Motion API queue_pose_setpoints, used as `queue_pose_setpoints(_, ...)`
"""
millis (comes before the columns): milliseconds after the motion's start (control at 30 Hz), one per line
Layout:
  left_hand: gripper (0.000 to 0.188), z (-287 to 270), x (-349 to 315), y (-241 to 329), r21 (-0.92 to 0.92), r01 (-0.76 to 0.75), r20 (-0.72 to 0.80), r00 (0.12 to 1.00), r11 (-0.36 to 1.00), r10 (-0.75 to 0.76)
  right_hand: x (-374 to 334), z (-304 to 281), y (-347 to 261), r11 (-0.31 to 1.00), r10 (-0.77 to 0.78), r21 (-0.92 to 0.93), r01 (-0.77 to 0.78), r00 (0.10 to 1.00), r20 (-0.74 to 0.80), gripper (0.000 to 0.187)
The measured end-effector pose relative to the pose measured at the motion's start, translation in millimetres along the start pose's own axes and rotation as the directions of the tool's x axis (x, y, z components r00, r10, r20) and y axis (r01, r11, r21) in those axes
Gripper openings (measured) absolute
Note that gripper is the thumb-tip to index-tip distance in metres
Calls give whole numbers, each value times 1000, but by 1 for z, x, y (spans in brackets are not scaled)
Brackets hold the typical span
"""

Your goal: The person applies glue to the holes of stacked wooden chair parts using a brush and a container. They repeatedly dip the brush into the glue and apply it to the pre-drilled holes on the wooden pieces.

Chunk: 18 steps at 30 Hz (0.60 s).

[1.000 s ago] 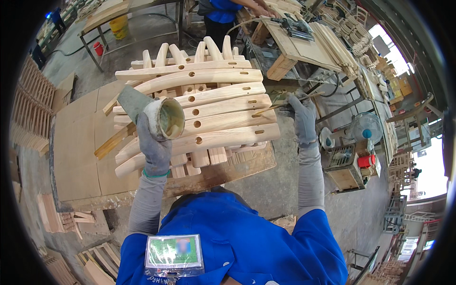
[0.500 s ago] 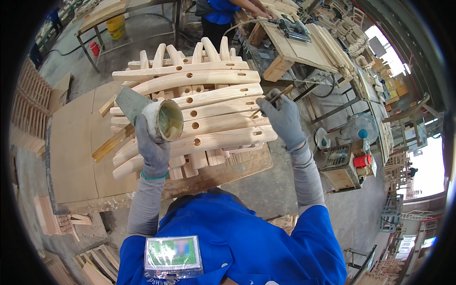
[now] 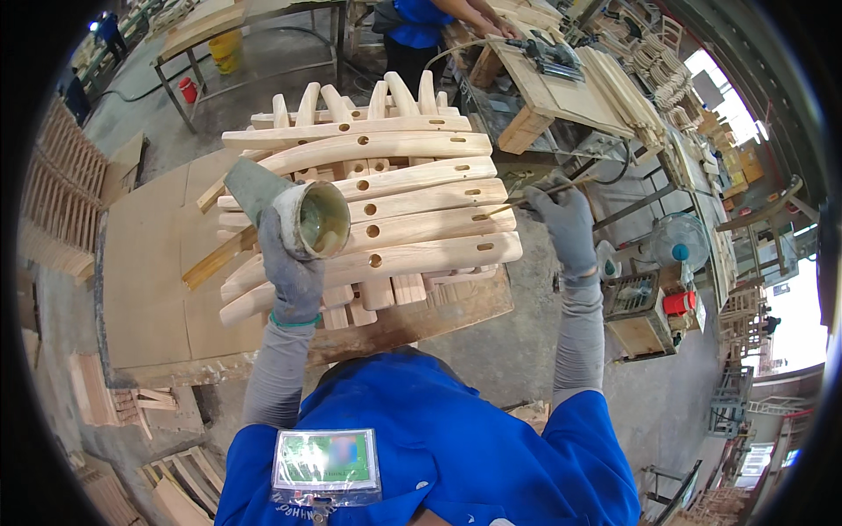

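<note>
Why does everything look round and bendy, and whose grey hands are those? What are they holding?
There's no robot here. A person wears a camera on their head, looking down, and its very wide lens makes straight edges bend. Those are that person's own hands, in grey gloves. On the brown table lies a stack of pale, curved wooden pieces with round holes and small slots. The left hand holds a round cup, tilted so we see inside. The right hand holds a thin stick, its tip close to the wood.
</note>
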State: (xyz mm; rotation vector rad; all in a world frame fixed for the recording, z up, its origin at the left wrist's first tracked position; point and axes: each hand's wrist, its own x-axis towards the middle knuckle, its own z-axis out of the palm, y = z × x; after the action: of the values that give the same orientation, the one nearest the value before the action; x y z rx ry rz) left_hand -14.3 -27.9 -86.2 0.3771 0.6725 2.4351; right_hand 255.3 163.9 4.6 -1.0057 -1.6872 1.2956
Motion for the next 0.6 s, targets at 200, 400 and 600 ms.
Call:
queue_pose_setpoints(200,47,44,-19,17,5,143,180,973,990,-142,-70,34,-65,977,-109,181,111,994,-21,13)
queue_pose_setpoints(400,54,75,-33,32,180,-50,398,917,982,-26,-104,92,-47,811,-566,225,541,821,68,16)
queue_pose_setpoints(600,66,69,-38,34,34,-54,316,948,998,40,-134,87,-36,690,-723,197,697,645,248,25)
